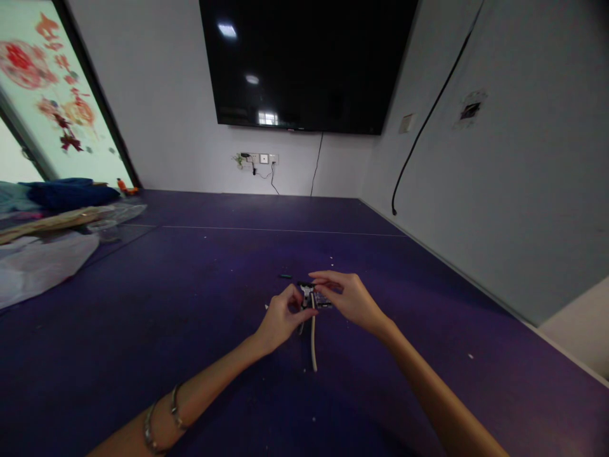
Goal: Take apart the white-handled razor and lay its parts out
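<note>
Left forearm (pixel 219 373) is bare and carries two bangles, worn well back from the wrist. Both are slim, curved bands, silver-grey with a metallic sheen. The wristward bangle (pixel 175 406) looks narrower; the elbowward bangle (pixel 148 431) looks slightly broader, its surface uneven. A short stretch of forearm separates the two. Fine markings are too small to tell. Left hand (pixel 280 320) and right hand (pixel 354 298) are bare, slim-fingered. Right forearm (pixel 428 386) is bare along its visible length.
</note>
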`<action>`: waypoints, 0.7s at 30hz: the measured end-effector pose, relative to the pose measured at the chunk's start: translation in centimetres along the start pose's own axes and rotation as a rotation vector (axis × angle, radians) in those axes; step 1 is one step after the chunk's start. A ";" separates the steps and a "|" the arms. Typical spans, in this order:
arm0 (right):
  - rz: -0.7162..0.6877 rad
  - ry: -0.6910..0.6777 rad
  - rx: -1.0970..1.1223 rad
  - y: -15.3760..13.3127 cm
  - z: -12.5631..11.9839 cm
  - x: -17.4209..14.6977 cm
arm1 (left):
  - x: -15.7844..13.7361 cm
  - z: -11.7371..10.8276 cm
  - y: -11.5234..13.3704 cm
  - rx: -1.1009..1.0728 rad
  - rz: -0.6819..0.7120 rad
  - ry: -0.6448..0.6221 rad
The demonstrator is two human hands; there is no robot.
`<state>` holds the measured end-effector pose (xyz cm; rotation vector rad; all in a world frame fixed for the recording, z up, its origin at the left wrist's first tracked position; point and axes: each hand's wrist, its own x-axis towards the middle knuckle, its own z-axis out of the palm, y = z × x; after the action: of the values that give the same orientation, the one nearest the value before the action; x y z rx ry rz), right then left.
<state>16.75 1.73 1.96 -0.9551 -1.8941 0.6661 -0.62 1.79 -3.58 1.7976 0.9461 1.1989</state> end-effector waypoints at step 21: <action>-0.152 -0.005 -0.149 -0.6 -0.3 -0.3 | 0.0 0.2 0.4 -0.067 -0.051 0.022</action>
<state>16.89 1.17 2.39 -0.8912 -2.0197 0.4422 -0.34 1.55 -3.24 1.7014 0.9473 1.2067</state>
